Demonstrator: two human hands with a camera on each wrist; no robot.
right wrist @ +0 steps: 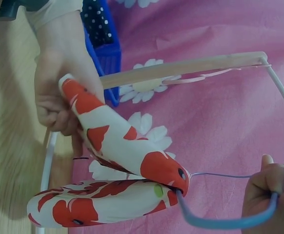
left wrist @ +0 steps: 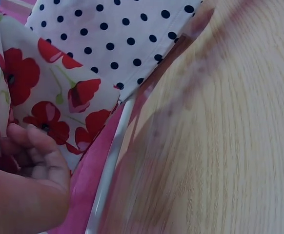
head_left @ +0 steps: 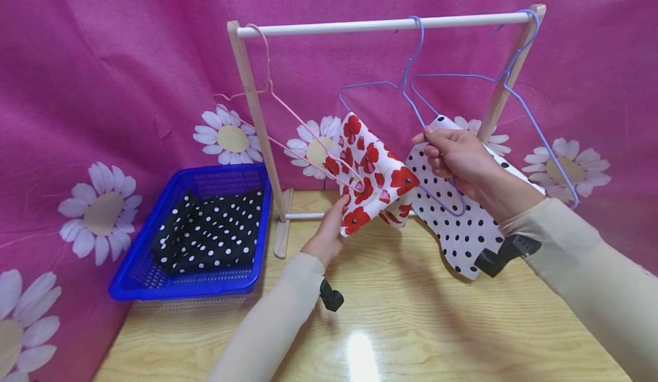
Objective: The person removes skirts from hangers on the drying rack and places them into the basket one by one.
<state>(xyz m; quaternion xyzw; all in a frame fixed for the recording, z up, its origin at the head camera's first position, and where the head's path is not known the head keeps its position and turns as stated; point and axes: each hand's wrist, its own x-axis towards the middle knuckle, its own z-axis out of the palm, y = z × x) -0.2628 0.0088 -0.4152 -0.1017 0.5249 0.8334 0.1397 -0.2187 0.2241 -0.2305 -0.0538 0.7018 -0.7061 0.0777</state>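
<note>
A white cloth with red poppies is draped over the lower bar of the middle blue hanger. My left hand pinches this cloth at its lower left edge; in the left wrist view the fingers curl against the fabric. My right hand holds the right arm of the same hanger between thumb and fingers. Seen from the right wrist, the poppy cloth hangs in two folded layers, with my left hand at its edge.
White cloth with black dots hangs on the right blue hanger. A bare pink hanger hangs on the left of the wooden rack. The blue basket holds black dotted cloth.
</note>
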